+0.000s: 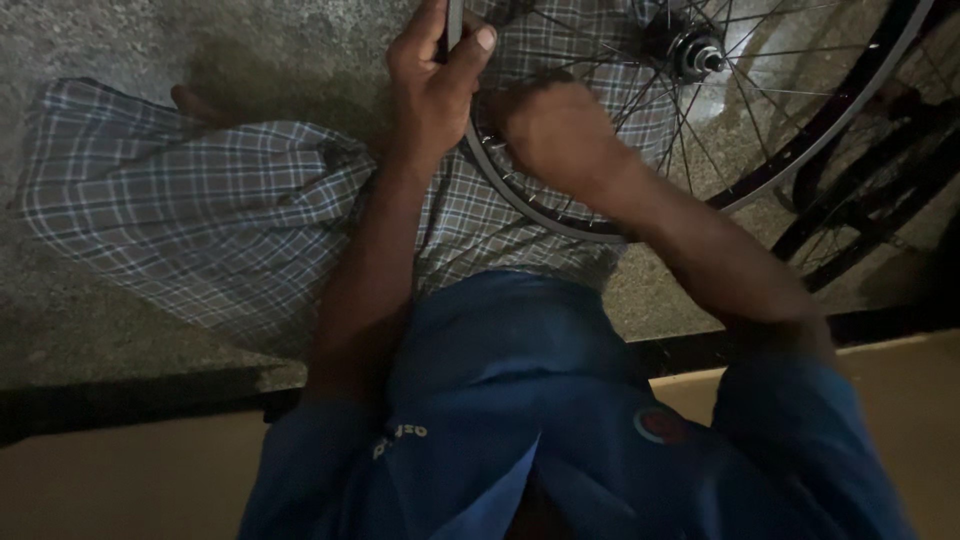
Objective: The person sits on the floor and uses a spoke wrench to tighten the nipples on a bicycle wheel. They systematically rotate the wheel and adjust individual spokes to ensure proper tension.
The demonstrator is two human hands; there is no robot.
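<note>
A bicycle wheel with a silver rim [540, 215], thin spokes and a dark hub [695, 52] lies over my lap. My left hand [432, 85] is shut on the rim at its left side, thumb up on the metal. My right hand [555, 130] is blurred and rests inside the rim among the spokes. Its fingers curl downward against the rim's inner edge, and anything they pinch is hidden under the hand.
My checked cloth wrap [210, 210] spreads over my legs on the rough grey floor [90, 40]. A second black wheel or bicycle frame [870, 190] lies at the right, behind the rim. My blue shirt [520, 400] fills the bottom.
</note>
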